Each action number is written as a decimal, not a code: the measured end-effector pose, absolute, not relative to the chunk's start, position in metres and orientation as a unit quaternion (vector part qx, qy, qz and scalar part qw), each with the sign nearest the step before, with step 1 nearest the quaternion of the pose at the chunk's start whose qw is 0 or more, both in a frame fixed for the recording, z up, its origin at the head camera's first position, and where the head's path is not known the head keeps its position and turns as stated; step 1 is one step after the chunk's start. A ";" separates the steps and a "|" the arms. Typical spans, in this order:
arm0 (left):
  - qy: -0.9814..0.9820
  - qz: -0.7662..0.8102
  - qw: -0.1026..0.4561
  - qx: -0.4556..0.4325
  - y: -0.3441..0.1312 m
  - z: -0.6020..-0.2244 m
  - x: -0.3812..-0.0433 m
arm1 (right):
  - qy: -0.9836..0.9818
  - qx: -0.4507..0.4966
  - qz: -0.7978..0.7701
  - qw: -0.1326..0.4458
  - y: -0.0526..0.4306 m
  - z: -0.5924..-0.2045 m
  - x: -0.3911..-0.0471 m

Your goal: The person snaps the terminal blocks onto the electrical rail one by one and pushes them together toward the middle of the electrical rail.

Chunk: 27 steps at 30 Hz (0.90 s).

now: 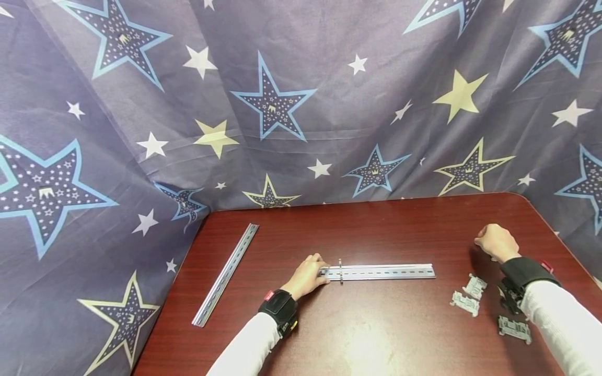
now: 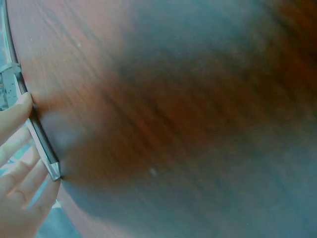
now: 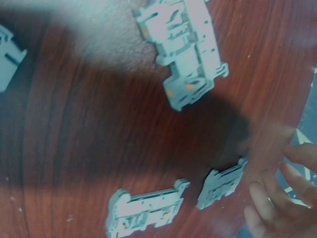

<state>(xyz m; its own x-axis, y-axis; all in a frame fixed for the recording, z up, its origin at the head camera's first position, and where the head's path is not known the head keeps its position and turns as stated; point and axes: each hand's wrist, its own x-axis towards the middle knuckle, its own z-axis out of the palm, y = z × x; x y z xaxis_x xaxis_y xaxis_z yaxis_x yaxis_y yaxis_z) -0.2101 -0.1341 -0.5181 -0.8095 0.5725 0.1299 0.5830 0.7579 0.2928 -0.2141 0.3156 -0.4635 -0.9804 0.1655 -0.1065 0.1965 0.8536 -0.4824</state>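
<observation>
My left hand (image 1: 305, 275) holds the left end of a slotted metal DIN rail (image 1: 388, 272) lying across the table, thumb on the near edge and fingers on the far side. Close to this hand, a small metal-looking clip (image 1: 340, 270) sits across the rail. My right hand (image 1: 498, 243) is over the right side of the table, its fingers loosely bent with nothing seen between them. Near those fingers in the right wrist view lies a grey terminal block (image 3: 223, 183). Another terminal block (image 3: 146, 208) is beside it, and a larger-looking terminal block (image 3: 185, 49) lies closer to the camera.
A second DIN rail (image 1: 226, 274) lies slanted at the table's left side. Grey terminal blocks (image 1: 465, 303) rest right of the held rail, one more terminal block (image 1: 514, 328) below my right wrist. A star-patterned curtain (image 1: 301, 156) hangs behind the reddish-brown table (image 1: 376, 230).
</observation>
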 end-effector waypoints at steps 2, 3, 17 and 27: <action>-0.937 -0.162 0.018 -0.310 -0.134 -0.518 -0.210 | 0.963 0.101 -0.247 0.026 0.318 -0.465 -0.214; -0.936 -0.162 0.019 -0.310 -0.134 -0.518 -0.210 | 0.964 0.104 -0.245 0.024 0.319 -0.466 -0.214; -0.937 -0.162 0.023 -0.310 -0.134 -0.517 -0.210 | 0.966 0.127 -0.222 0.039 0.327 -0.481 -0.215; -0.939 -0.151 0.026 -0.308 -0.135 -0.521 -0.211 | 0.955 0.177 -0.230 0.066 0.327 -0.490 -0.215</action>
